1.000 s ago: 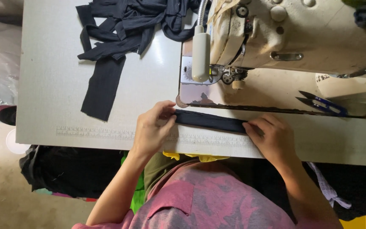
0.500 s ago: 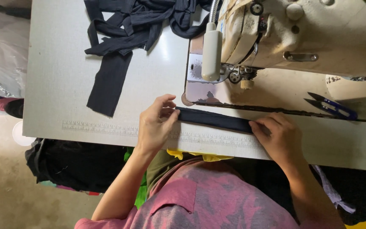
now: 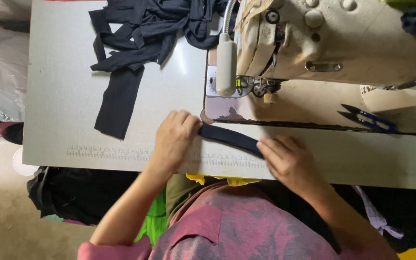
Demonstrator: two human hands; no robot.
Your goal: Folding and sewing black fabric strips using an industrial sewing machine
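From the head camera, a narrow dark fabric strip (image 3: 229, 138) lies flat on the near edge of the sewing table (image 3: 58, 86), just in front of the sewing machine (image 3: 333, 43) and close to its metal plate. The left hand (image 3: 174, 139) rests on the strip's left end, fingers curled down and pressing it to the table. The right hand (image 3: 287, 159) covers the right end, fingers close together and laid flat on the cloth; whether the thumb is tucked under the strip cannot be told.

The strip looks thin, light and limp, so it probably bends and slides easily over the smooth tabletop and holds no shape by itself. Taking it at both ends and keeping it slightly taut seems the surest hold; a pinch in the middle would likely let the ends droop or twist.

Farther back on the table lies a loose pile of similar dark strips (image 3: 145, 33), well apart from the hands. A pair of blue-handled snips (image 3: 369, 120) rests on the machine bed to the right. A printed ruler (image 3: 107, 152) runs along the table's front edge.
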